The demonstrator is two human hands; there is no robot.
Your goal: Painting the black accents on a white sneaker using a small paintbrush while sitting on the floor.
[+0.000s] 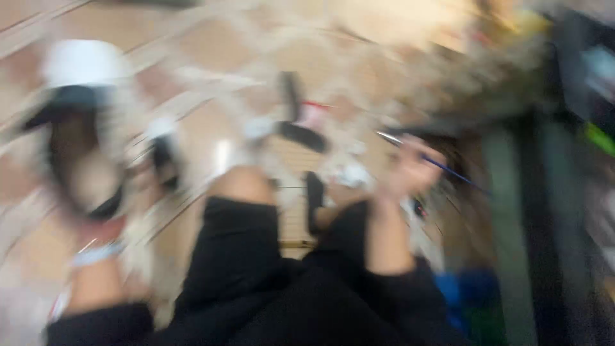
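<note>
I see the right hand (413,168) raised at mid-frame, its grip clamped on a thin blue stick (442,165), perhaps a brush or pen, that slants from upper left down to the right past the fingers. The whole view is smeared by motion, so I cannot tell the tool's tip.

My left hand (96,192) is up at the left edge, apparently closed around a dark, rounded object with a white top (83,70); blur hides what it is and how the fingers sit on it, so I cannot tell the grip for sure. A pale band (96,254) circles that wrist.

Both forearms come out of black sleeves (237,256), with black clothing filling the bottom.

Beyond the hands lies a tan tiled floor (211,38) scattered with small white, black and red-pink items (307,118), too blurred to name. A blue shape (474,295) sits low right, beside a dark upright unit (564,192) carrying a green patch (599,138) and a pale blue one.
</note>
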